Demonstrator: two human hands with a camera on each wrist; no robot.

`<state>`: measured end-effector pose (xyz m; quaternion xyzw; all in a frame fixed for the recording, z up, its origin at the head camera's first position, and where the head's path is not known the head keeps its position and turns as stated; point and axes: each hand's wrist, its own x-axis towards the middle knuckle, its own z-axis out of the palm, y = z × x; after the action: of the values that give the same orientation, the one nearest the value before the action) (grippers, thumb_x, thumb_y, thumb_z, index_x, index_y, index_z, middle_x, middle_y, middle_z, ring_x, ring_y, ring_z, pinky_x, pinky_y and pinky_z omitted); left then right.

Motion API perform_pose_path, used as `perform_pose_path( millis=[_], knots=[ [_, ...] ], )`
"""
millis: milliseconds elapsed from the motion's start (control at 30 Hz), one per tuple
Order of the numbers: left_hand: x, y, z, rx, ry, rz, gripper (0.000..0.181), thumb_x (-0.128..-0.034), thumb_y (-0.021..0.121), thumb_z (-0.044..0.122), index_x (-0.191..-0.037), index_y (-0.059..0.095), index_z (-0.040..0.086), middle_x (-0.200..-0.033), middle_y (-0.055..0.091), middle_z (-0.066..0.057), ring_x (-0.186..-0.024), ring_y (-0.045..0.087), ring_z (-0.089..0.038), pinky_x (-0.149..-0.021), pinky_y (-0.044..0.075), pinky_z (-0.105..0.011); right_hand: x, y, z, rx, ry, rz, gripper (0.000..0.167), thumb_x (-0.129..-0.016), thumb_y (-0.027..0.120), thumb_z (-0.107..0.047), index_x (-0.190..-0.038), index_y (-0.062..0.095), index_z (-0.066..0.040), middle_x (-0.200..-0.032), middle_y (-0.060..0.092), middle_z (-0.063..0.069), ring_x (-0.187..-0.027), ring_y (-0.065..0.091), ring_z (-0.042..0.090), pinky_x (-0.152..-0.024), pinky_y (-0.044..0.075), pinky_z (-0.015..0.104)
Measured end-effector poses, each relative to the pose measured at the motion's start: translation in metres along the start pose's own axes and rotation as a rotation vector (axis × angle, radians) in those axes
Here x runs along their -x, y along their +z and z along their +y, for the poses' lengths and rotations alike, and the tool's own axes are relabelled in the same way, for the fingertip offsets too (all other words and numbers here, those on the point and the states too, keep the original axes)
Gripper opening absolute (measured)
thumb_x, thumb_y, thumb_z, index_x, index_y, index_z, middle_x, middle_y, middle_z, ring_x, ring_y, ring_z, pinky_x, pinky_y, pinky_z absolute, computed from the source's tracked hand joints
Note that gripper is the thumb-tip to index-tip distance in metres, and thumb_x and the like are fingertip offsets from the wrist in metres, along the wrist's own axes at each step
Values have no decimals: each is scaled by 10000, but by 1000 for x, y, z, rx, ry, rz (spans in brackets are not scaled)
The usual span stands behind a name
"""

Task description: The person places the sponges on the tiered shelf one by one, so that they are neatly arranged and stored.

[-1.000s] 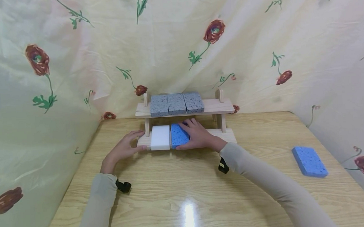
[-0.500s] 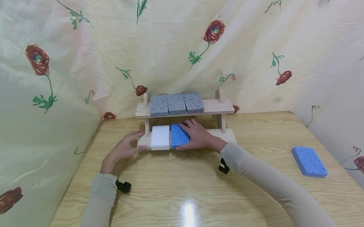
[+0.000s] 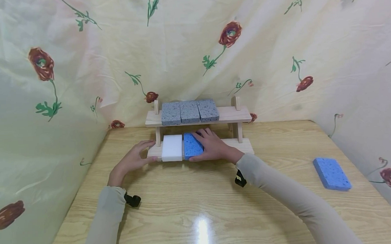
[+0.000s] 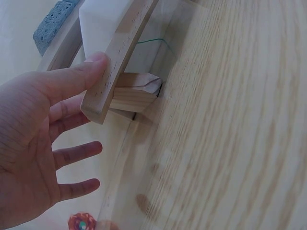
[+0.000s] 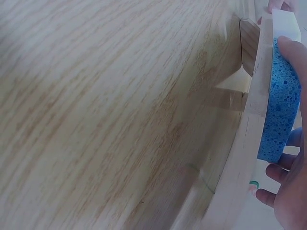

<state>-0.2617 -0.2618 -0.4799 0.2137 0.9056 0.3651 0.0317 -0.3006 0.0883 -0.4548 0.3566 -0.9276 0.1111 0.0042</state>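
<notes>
A small two-tier wooden shelf [image 3: 229, 115] stands at the back of the table. My left hand [image 3: 134, 157] holds the left end of its lower board [image 4: 117, 57], thumb on the front edge and some fingers behind. On that board lie a white sponge block [image 3: 172, 147] and, just to its right, a blue sponge [image 3: 192, 145]. My right hand [image 3: 213, 145] grips this blue sponge from the right, thumb at its front edge and fingers at the far side. In the right wrist view the blue sponge [image 5: 281, 103] meets the white block.
Three grey speckled sponges [image 3: 190, 112] lie side by side on the upper board. Another blue sponge [image 3: 332, 173] lies on the wooden table [image 3: 173, 217] at the right. A flowered cloth [image 3: 186, 57] hangs behind and along both sides.
</notes>
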Motion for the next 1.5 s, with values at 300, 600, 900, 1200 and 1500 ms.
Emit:
perform_pose_path(
  millis=[300, 600, 900, 1200, 1500],
  knots=[
    [-1, 0, 2, 5, -13, -9, 715, -936, 754, 330, -1523, 461, 45, -1609, 378, -198, -1497, 318, -431, -1220, 255, -625, 0, 1, 2, -11, 5, -10, 1144, -773, 723, -728, -1607, 296, -73, -1588, 349, 208, -1435, 322, 379, -1187, 310, 633],
    [-1, 1, 1, -2, -9, -8, 725, -938, 749, 347, -1528, 454, 45, -1612, 371, -202, -1499, 310, -439, -1219, 251, -632, 1, 2, 3, -25, -1, -9, 1161, -776, 720, -721, -1622, 251, -78, -1615, 320, 217, -1477, 306, 388, -1202, 289, 639],
    [-1, 1, -1, -15, 9, -5, 715, -945, 744, 328, -1527, 450, 34, -1610, 373, -209, -1494, 316, -447, -1216, 252, -637, 4, 1, 2, -40, 2, -21, 1167, -798, 718, -701, -1645, 168, -116, -1658, 256, 189, -1521, 259, 379, -1226, 250, 632],
    [0, 1, 0, -12, -1, -11, 725, -941, 748, 334, -1532, 445, 44, -1617, 362, -204, -1498, 306, -447, -1213, 252, -643, 10, -3, 6, -13, -6, -24, 1179, -816, 681, -733, -1652, 112, -126, -1689, 191, 183, -1546, 215, 403, -1229, 233, 639],
    [-1, 0, -1, 3, -6, -17, 731, -941, 747, 343, -1536, 441, 51, -1619, 360, -199, -1502, 301, -440, -1213, 254, -643, 24, -11, 12, 2, -5, -46, 1171, -839, 635, -759, -1656, 45, -163, -1723, 100, 112, -1581, 117, 375, -1259, 154, 611]
  ],
)
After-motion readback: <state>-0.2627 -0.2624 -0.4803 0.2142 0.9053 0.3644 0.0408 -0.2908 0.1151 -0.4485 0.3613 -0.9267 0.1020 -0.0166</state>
